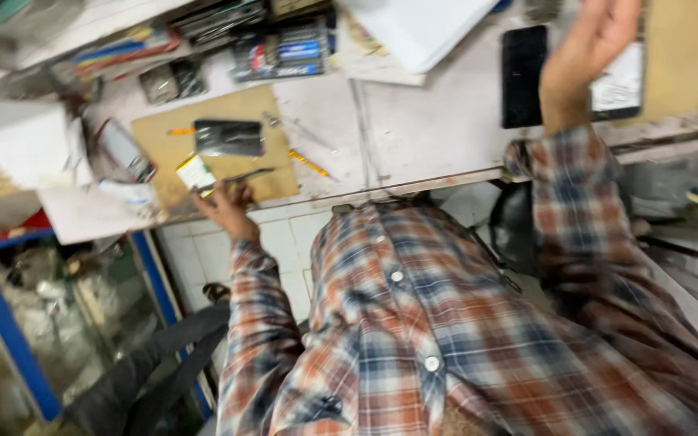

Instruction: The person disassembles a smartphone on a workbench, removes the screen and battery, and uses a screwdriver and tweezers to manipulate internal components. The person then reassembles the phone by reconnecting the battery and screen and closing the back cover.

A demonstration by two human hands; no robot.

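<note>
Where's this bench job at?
Laid out: a black flat device on the brown board, orange pencil alongside. In hand: left hand on a thin tool; right hand raised by the black phone. Too blurred to judge what's left.

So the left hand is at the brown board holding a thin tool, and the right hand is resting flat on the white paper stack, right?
Not quite. The head view shows the right hand raised in the air near the black phone, not flat on the white paper stack. The rest holds: the left hand is at the brown board with a thin tool.
</note>
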